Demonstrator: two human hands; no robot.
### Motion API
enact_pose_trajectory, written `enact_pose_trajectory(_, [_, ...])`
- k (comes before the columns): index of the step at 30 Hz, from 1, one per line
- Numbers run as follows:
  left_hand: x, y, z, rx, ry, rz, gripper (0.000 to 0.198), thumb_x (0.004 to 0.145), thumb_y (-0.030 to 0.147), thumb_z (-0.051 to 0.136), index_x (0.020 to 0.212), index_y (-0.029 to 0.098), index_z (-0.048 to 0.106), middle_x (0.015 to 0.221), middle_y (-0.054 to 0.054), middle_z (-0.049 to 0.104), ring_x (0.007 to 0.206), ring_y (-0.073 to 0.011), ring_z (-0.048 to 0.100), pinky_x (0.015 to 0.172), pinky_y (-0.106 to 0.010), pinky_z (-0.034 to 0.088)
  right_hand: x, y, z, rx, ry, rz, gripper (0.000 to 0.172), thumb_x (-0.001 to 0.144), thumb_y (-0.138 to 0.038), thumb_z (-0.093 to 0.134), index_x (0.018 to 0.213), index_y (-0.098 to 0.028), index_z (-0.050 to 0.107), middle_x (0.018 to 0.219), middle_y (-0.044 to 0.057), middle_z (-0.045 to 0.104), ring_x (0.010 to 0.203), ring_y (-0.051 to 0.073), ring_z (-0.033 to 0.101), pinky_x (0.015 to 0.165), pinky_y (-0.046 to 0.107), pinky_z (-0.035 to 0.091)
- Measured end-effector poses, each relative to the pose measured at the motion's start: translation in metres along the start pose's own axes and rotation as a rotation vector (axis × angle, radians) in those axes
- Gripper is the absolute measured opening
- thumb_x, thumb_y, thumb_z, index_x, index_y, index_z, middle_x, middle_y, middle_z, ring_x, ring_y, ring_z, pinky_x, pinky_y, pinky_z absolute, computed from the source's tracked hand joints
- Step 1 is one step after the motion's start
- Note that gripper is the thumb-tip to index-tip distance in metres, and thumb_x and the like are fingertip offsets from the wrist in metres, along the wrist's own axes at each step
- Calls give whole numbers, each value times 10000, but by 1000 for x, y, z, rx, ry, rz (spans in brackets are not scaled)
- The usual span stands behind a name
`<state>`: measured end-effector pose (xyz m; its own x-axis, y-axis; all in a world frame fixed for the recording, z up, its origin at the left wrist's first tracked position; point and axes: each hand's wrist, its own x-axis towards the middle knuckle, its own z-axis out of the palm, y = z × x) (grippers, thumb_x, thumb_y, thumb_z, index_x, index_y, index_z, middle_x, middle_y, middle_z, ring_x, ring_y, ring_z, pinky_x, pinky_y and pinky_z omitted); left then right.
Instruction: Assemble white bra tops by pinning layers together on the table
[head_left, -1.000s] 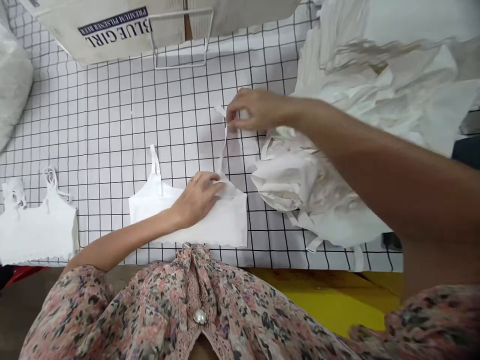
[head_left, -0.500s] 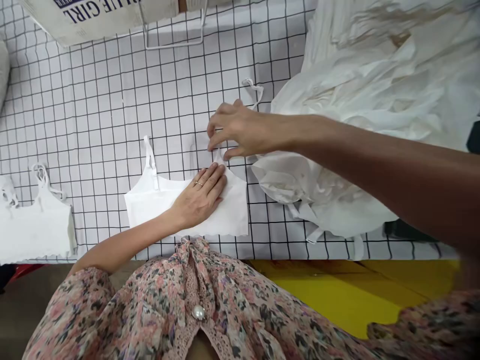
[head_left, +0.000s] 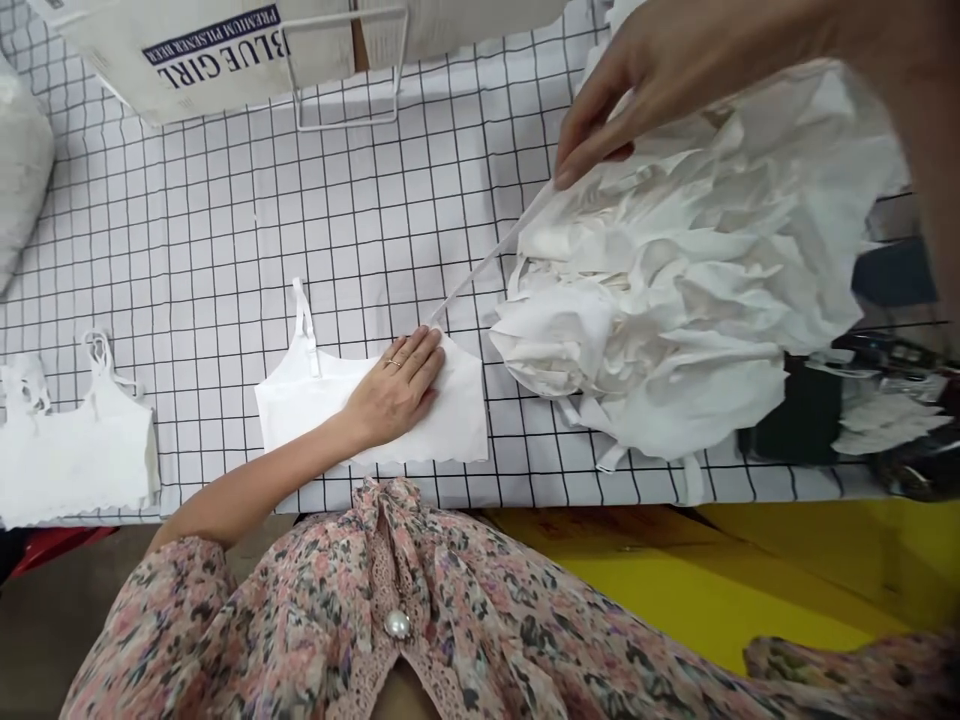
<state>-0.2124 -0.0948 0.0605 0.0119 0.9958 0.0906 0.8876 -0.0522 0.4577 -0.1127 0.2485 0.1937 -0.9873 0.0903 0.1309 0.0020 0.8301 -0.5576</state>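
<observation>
A white camisole bra top [head_left: 462, 410] lies flat on the checked cloth in front of me. My left hand [head_left: 397, 385], ring on one finger, presses flat on its right half, fingers stretched out. From under those fingertips a thin white shoulder strap [head_left: 491, 255] runs taut up to the right. Its far end is pinched in my right hand [head_left: 611, 110], raised over the edge of a pile of white garments [head_left: 675, 290]. The top's other shoulder strap [head_left: 304, 315] stands in a short loop on the left.
More white tops [head_left: 82, 455] lie at the left edge, with a white bundle [head_left: 19, 170] behind. A printed carton [head_left: 225, 60] and a white wire frame [head_left: 349, 125] stand at the back. Dark items [head_left: 911, 400] lie right of the pile. Yellow surfaces [head_left: 637, 580] show below the table.
My right hand has moved up and right from above the top, drawing the right strap out straight. The left hand stays flat on the fabric. The view has shifted slightly.
</observation>
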Motion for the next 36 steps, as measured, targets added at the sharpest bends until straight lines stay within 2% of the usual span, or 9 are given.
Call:
enact_pose_trajectory(4, [9, 3, -15, -308, 87, -119, 438, 1119, 232, 512, 1533, 138, 619, 1713, -205, 550, 1701, -324, 417, 1412, -675, 336, -12, -46, 15, -5, 103, 76, 258, 1015, -481, 701, 1081, -249, 793, 962, 125, 720, 1197, 373, 621, 1193, 711, 444])
enact_pose_trajectory(7, [28, 13, -37, -867, 126, -329, 404, 1173, 396, 477, 1449, 198, 696, 1545, -153, 726, 1510, -280, 665, 1292, -579, 548, -19, -79, 41, -138, 116, 71, 281, 1047, -439, 641, 909, -236, 778, 811, 118, 687, 1059, 356, 642, 1223, 750, 409])
enact_pose_trajectory(11, [52, 25, -60, -1354, 33, -514, 702, 1153, 709, 351, 1208, 174, 803, 1186, -173, 860, 1216, -291, 824, 1044, -494, 713, -49, -120, 81, -240, 129, 39, 335, 1077, -420, 583, 879, -239, 782, 848, 104, 743, 977, 339, 676, 1233, 785, 395])
enact_pose_trajectory(14, [54, 31, -64, -1395, 55, -528, 593, 1140, 658, 470, 1143, 165, 800, 1180, -174, 857, 1183, -308, 828, 1005, -526, 725, -76, -132, 100, -12, 313, 136, 297, 1080, -481, 597, 1013, -301, 823, 963, 81, 798, 958, 322, 720, 1034, 616, 570])
enact_pose_trajectory(16, [50, 35, -64, -1467, 50, -493, 431, 1149, 502, 512, 1158, 173, 790, 1306, -170, 832, 1243, -309, 812, 1034, -532, 719, -88, -127, 109, 126, 388, 242, 299, 1074, -483, 610, 936, -326, 824, 907, 66, 790, 885, 293, 715, 906, 531, 591])
enact_pose_trajectory(22, [44, 43, -61, -1627, 59, -626, 280, 1119, 359, 582, 1166, 183, 794, 1229, -143, 836, 1193, -262, 810, 982, -426, 723, -84, -114, 140, 482, 312, 359, 274, 822, -538, 871, 790, -277, 794, 777, 30, 703, 871, 251, 668, 828, 451, 589])
enact_pose_trajectory(28, [24, 54, -62, -1749, 44, -726, 183, 994, 355, 816, 1053, 182, 812, 1182, -123, 857, 1097, -246, 840, 1039, -458, 714, -73, -117, 146, 856, 445, 495, 383, 791, -566, 891, 768, -238, 695, 713, 5, 657, 664, 174, 637, 680, 357, 571])
enact_pose_trajectory(32, [14, 63, -54, -1671, 184, -813, 149, 870, 242, 900, 948, 150, 813, 924, -60, 856, 854, -160, 832, 955, -370, 727, -77, -108, 155, 838, 487, 488, 324, 812, -510, 860, 805, -234, 690, 726, 13, 652, 681, 186, 651, 714, 376, 586])
enact_pose_trajectory(36, [14, 64, -51, -1560, 221, -811, 159, 866, 295, 898, 904, 159, 825, 901, -42, 839, 787, -128, 793, 864, -333, 724, -88, -109, 154, 416, 592, 371, 394, 932, -446, 752, 1281, -265, 726, 1200, 109, 756, 1083, 289, 724, 1021, 517, 604])
